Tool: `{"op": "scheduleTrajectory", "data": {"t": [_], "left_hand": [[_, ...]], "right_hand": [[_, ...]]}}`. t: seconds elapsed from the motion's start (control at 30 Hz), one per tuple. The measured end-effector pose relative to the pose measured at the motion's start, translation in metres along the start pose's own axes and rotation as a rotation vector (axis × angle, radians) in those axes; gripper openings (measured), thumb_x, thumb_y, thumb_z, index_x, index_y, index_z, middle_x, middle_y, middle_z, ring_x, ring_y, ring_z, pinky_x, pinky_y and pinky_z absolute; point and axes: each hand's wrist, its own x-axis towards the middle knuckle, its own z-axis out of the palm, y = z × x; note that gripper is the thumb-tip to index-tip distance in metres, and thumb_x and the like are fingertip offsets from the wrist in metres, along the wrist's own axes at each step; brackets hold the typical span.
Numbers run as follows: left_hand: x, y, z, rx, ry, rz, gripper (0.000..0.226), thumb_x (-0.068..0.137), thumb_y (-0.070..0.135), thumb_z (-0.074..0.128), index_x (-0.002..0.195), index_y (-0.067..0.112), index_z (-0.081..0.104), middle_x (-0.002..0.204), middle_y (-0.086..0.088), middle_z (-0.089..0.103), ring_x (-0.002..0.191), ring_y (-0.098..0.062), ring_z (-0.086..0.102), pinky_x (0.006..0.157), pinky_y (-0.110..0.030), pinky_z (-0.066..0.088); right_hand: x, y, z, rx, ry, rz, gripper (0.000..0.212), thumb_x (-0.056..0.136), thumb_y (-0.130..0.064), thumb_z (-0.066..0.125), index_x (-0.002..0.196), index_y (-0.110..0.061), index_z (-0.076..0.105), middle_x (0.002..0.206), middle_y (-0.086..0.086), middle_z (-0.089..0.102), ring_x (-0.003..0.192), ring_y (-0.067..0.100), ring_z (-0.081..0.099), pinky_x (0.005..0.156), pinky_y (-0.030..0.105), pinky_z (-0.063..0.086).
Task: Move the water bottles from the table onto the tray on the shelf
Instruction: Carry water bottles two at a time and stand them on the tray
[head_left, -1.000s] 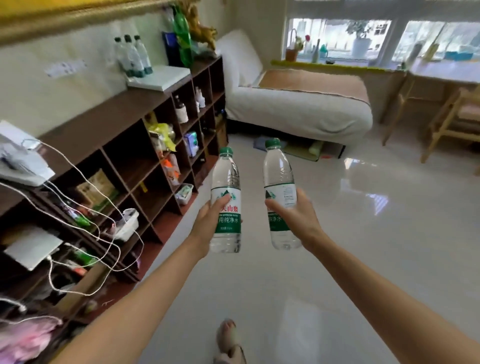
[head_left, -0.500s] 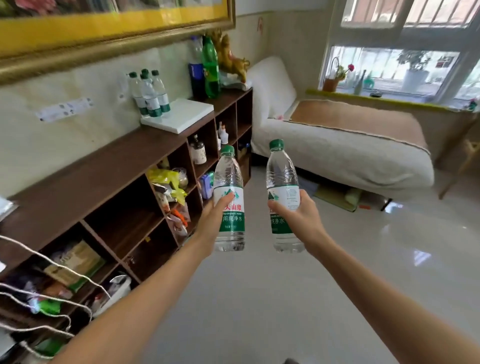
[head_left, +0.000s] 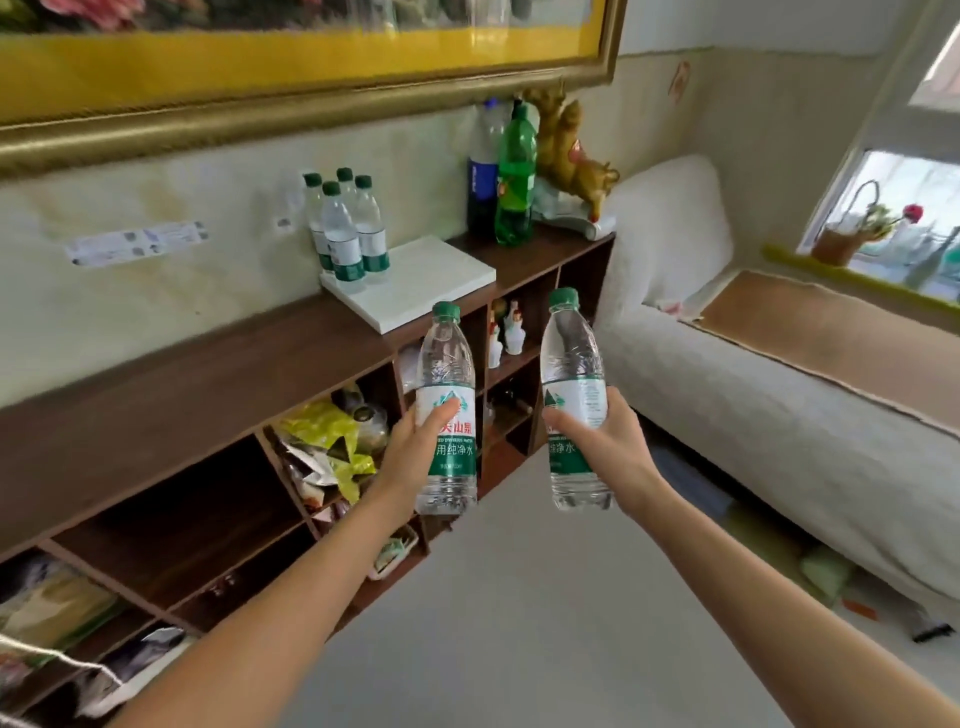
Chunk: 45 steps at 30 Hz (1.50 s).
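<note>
Two water bottles stand upright in mid-air, the left bottle (head_left: 447, 410) wrapped by the left hand (head_left: 415, 457), the right bottle (head_left: 574, 400) by the right hand (head_left: 605, 441), fingers (head_left: 563, 418) clenched around the labels. Beyond the fingers, four bottles (head_left: 345, 228) stand on the white tray (head_left: 431, 283) atop the shelf (head_left: 208, 384).

On the bottle in your left hand (head_left: 448, 410), the label reads 天山泉 in red, with 用纯净水 in white on the green band below it. The bottle in your right hand (head_left: 574, 400) shows only 纯净水 past your fingers. The smaller print on both labels is too fine to read.
</note>
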Motion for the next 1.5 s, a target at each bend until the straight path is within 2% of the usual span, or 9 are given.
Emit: {"op": "scheduleTrajectory", "data": {"t": [0.17,0.37,0.5,0.6,0.73,0.93,1.1,1.23,1.5], "left_hand": [[0.084,0.008,0.011,-0.049,0.152,0.069,0.031,0.093,0.029,0.058,0.120,0.014,0.060,0.089,-0.005,0.071,0.071,-0.014,0.070,0.055,-0.021,0.053],[0.194,0.020,0.003,-0.060,0.354,0.267,0.031,0.089,0.026,0.065,0.119,0.026,0.055,0.113,0.003,0.067,0.100,-0.012,0.066,0.080,-0.026,0.052],[0.261,0.047,-0.011,-0.046,0.434,0.322,0.034,0.087,0.024,0.067,0.118,0.022,0.053,0.110,0.002,0.066,0.097,-0.010,0.066,0.075,-0.021,0.054],[0.297,0.060,-0.024,-0.041,0.477,0.326,0.036,0.086,0.023,0.068,0.118,0.022,0.052,0.108,0.005,0.066,0.097,-0.007,0.066,0.076,-0.021,0.053],[0.332,0.066,-0.046,-0.026,0.576,0.293,0.032,0.086,0.023,0.068,0.114,0.026,0.053,0.105,0.006,0.066,0.097,-0.009,0.065,0.077,-0.024,0.050],[0.379,0.074,-0.060,-0.052,0.798,0.321,0.035,0.086,0.016,0.069,0.116,0.024,0.053,0.101,0.012,0.065,0.089,0.002,0.063,0.070,-0.012,0.048],[0.411,0.084,-0.057,-0.056,0.960,0.337,0.045,0.082,0.012,0.072,0.118,0.027,0.048,0.103,0.015,0.063,0.089,0.006,0.063,0.070,-0.013,0.048],[0.422,0.075,-0.058,-0.023,0.969,0.337,0.059,0.079,0.008,0.075,0.123,0.030,0.045,0.111,0.017,0.062,0.097,0.008,0.062,0.080,-0.017,0.053],[0.438,0.066,-0.073,0.122,0.810,0.315,0.069,0.075,0.001,0.078,0.128,0.029,0.044,0.119,0.016,0.061,0.107,0.009,0.059,0.082,-0.010,0.048]], "right_hand": [[0.103,0.005,0.015,-0.014,-0.118,-0.011,0.049,0.077,-0.031,0.077,0.117,-0.018,0.051,0.105,0.001,0.065,0.094,0.017,0.066,0.077,0.031,0.055],[0.213,0.004,0.061,-0.003,-0.185,-0.013,0.051,0.076,-0.030,0.078,0.115,-0.023,0.047,0.102,-0.006,0.063,0.094,0.012,0.064,0.078,0.028,0.054],[0.287,-0.013,0.093,-0.007,-0.239,-0.044,0.047,0.078,-0.028,0.077,0.112,-0.025,0.046,0.103,-0.003,0.061,0.095,0.013,0.064,0.079,0.029,0.055],[0.333,-0.022,0.118,0.046,-0.279,-0.045,0.052,0.080,-0.024,0.076,0.121,-0.019,0.044,0.108,-0.002,0.062,0.095,0.009,0.063,0.073,0.020,0.052],[0.388,-0.032,0.149,0.046,-0.395,-0.043,0.051,0.081,-0.026,0.075,0.118,-0.029,0.039,0.102,-0.014,0.059,0.090,-0.001,0.058,0.067,0.014,0.044],[0.468,-0.041,0.191,0.009,-0.576,-0.077,0.046,0.078,-0.021,0.077,0.111,-0.026,0.046,0.097,-0.008,0.063,0.089,0.005,0.062,0.064,0.017,0.045],[0.513,-0.047,0.220,-0.024,-0.730,-0.141,0.056,0.075,-0.017,0.080,0.117,-0.025,0.044,0.104,-0.007,0.063,0.093,0.008,0.063,0.067,0.016,0.049],[0.529,-0.046,0.240,-0.073,-0.791,-0.214,0.060,0.073,-0.011,0.081,0.115,-0.027,0.041,0.099,-0.015,0.058,0.086,0.001,0.059,0.057,0.008,0.048],[0.539,-0.035,0.263,-0.060,-0.801,-0.189,0.063,0.071,-0.007,0.082,0.118,-0.022,0.043,0.103,-0.011,0.059,0.093,0.006,0.058,0.069,0.012,0.045]]}}
